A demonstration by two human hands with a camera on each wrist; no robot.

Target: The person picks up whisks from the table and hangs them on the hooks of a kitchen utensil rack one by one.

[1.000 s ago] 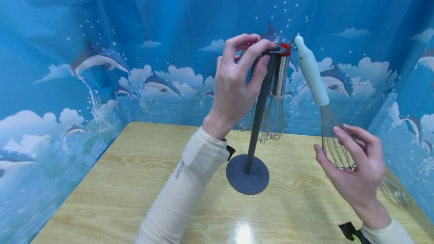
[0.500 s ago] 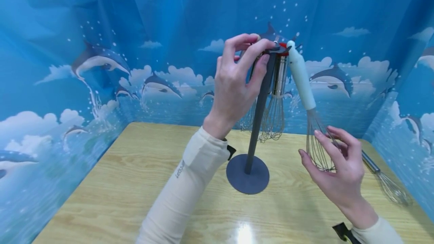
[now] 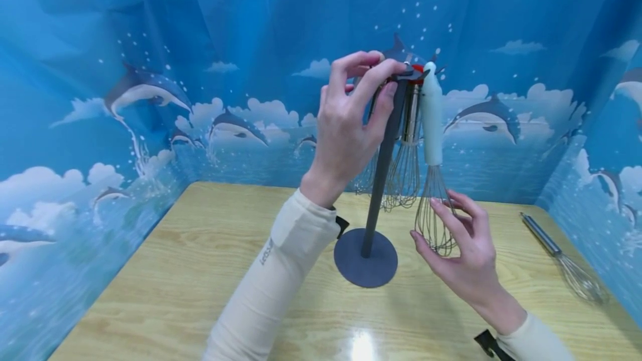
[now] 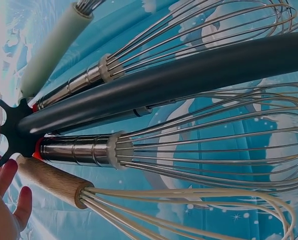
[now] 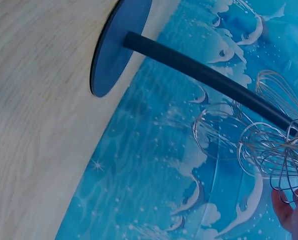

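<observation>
My left hand [image 3: 346, 116] grips the top of a dark stand [image 3: 383, 183], its fingertips by the hooked black hub [image 4: 19, 127] in the left wrist view. A whisk with a pale blue-green handle [image 3: 432, 127] hangs almost upright from a hook on the right side. Around its wire loops curl the thumb and fingers of my right hand [image 3: 463, 255]. Steel-handled whisks with red ends, one of them [image 4: 79, 150] nearest the left wrist camera, hang about the pole. Beside them is a wooden-handled whisk [image 4: 54, 180] with cream loops, mostly hidden in the head view.
The stand's round base [image 3: 366, 266] sits on the wood-grain table [image 3: 200, 272]. A steel whisk [image 3: 549, 243] lies near the right edge. Behind and at both sides hangs a blue dolphin-print sheet [image 3: 281, 27].
My right hand has moved left, bringing the pale whisk from a slant to nearly vertical, closer to the pole. The whisk on the table has come into fuller view. My left hand stays put.
</observation>
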